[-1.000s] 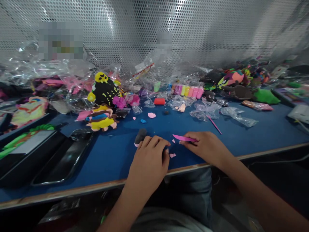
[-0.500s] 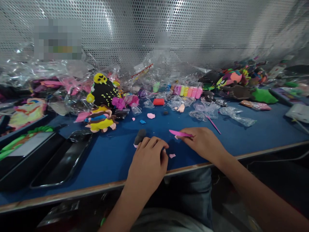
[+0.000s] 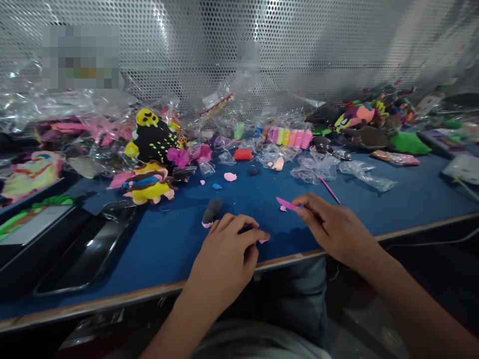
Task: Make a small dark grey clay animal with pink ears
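Note:
My right hand (image 3: 335, 227) pinches a flat pink plastic modelling tool (image 3: 286, 203), whose tip points left just above the blue table top (image 3: 168, 239). A tiny pink clay scrap (image 3: 283, 209) lies under the tool. My left hand (image 3: 228, 254) rests on the table near the front edge, fingers curled and stretched toward a small pink clay bit (image 3: 264, 241) at its fingertips; whether it touches the bit is unclear. A dark grey clay roll with a pink end (image 3: 211, 212) lies just beyond the left hand.
Clay figures stand at the back left: a black one with yellow spots (image 3: 153, 139) and a yellow striped one (image 3: 149, 182). Crumpled clear bags, coloured clay sticks (image 3: 288, 137) and a second pink tool (image 3: 331, 190) lie behind. Black trays (image 3: 71, 254) sit at the left. Perforated metal wall behind.
My right hand has drawn back to the right with the pink tool, lifting its tip. My left hand has stretched its fingers rightward toward the small pink bit.

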Available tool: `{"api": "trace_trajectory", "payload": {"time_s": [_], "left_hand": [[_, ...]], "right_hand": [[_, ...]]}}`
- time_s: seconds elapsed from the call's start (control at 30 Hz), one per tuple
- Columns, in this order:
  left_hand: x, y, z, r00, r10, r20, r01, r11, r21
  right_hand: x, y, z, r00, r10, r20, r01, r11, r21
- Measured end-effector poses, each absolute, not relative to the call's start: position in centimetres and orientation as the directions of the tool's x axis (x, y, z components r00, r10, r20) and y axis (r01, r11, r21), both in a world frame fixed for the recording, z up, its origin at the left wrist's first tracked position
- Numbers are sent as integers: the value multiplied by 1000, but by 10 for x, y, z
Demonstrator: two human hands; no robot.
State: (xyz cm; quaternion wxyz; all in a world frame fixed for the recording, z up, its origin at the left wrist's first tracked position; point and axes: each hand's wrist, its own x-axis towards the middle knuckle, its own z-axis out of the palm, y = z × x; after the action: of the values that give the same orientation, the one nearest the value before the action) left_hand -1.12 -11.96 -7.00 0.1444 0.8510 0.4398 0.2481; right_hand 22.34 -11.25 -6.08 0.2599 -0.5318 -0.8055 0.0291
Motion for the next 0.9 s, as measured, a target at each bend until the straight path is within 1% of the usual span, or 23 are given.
{"api": "trace_trajectory", "payload": {"time_s": [0.2,0.37,0.53,0.63,0.73,0.9], "left_hand": [[-10,-120,-71,492,819,296,688,-574,445],[-11,-120,-70,499,816,292,687,-578,440],[-10,-120,-70,421,846,326,697,-532,481],[-12,-120,-70,416,841,346,691,-540,480],[-14,-124,-71,458,804,380,668,-593,449],[-16,-130,-76,515,746,422,674,-657,339]], "right_hand": [[212,-138,-69,-325,844,426,820,476,-317],[214,-137,-73,-336,849,408,821,476,-316],[212,-125,-74,-448,807,385,768,568,-297],[208,-120,-76,-482,787,386,742,601,-298],[204,-116,-77,-476,785,396,737,602,-307],[202,-114,-79,-510,765,393,731,626,-270]]}}
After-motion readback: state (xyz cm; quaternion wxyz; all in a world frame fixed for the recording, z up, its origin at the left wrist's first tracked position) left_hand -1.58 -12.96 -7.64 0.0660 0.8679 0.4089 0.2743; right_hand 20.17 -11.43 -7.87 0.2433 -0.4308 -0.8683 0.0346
